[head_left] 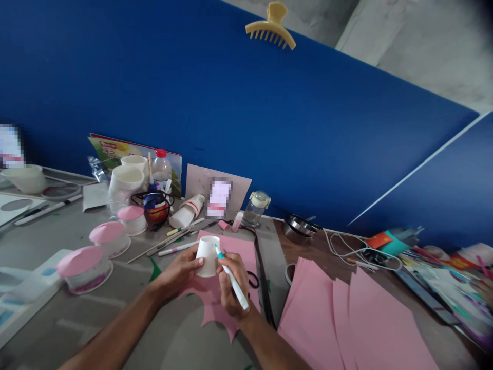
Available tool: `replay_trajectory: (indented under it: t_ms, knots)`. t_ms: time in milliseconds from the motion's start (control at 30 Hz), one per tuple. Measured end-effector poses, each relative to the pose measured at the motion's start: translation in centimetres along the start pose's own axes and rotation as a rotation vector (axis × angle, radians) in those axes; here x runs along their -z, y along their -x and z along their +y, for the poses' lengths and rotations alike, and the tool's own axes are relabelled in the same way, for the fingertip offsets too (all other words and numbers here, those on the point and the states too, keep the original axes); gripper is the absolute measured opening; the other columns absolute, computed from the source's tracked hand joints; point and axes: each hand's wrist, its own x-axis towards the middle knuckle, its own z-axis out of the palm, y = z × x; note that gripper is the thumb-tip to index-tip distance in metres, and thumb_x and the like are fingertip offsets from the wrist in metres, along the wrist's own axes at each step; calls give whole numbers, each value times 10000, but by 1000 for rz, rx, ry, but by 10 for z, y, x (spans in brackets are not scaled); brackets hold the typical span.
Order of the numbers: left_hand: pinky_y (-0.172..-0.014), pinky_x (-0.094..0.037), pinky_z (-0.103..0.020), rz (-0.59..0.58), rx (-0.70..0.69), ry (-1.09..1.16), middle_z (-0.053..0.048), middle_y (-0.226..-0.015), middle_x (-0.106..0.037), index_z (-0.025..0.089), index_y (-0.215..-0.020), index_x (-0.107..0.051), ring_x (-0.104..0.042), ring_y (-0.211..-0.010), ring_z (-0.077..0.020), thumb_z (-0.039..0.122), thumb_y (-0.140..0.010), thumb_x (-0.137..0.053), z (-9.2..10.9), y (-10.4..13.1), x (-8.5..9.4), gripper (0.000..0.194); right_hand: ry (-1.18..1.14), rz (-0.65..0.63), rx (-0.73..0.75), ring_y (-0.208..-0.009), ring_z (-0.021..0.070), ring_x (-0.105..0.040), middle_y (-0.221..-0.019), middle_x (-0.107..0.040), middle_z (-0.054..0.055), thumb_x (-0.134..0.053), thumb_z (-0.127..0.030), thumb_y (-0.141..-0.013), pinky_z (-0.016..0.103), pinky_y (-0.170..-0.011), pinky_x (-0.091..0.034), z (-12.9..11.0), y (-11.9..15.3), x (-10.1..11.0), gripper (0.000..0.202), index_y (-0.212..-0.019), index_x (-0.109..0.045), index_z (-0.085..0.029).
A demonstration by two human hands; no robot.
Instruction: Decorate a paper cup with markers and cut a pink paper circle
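We have the white paper cup (207, 261) just below the middle of the frame, raised over the worktop (177, 334). Our left hand (187, 270) has its grip closed round the cup's left side, thumb laid across the front. Our right hand (233, 288) keeps a narrow grip on a white marker (235, 287), whose teal end points at the cup's upper right side; we cannot tell whether the tip touches it.

Under both hands we see pink paper (242, 245) with a jagged lower edge, and a black loop handle (258, 280) shows just right of the right hand. Left of centre, three tubs with pink tops (110, 234) stand in a slanting row. Behind them are stacked paper cups (127, 180) and a bottle with a red cap (162, 167). A lidded jar (256, 209) stands near the centre, and pink sheets (381, 318) fan across the lower right. A blue partition (269, 113) fills the background, with a yellow hair clip (271, 26) at the top.
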Motion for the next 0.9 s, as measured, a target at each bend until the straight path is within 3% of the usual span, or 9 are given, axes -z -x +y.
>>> replay_trajectory:
  t_ms: [500, 700, 900]
  knots:
    - [-764, -459, -292, 19, 13, -2, -119, -1033, -709, 168, -1185, -666, -631, -870, -221, 329, -703, -813, -1, 0, 2, 530, 6, -19, 44, -877, 207, -592, -981, -590, 82, -422, -193, -949, 354, -744, -522, 0, -3, 2, 249, -1163, -547, -217]
    - [-747, -456, -298, -29, -7, 4, -128, -1029, -711, 156, -1208, -653, -634, -804, -207, 319, -751, -773, -2, -1, 3, 500, 2, -5, 0, -880, 218, -599, -986, -595, 91, -418, -218, -948, 362, -718, -519, 4, -3, 2, 224, -1121, -560, -215]
    - [-749, -445, -303, -29, -6, 3, -142, -1042, -713, 147, -1215, -650, -650, -868, -242, 346, -738, -782, 1, -1, -1, 534, -20, 3, -80, -876, 212, -597, -958, -584, 82, -412, -274, -971, 354, -721, -516, 5, -3, 2, 207, -1085, -573, -211]
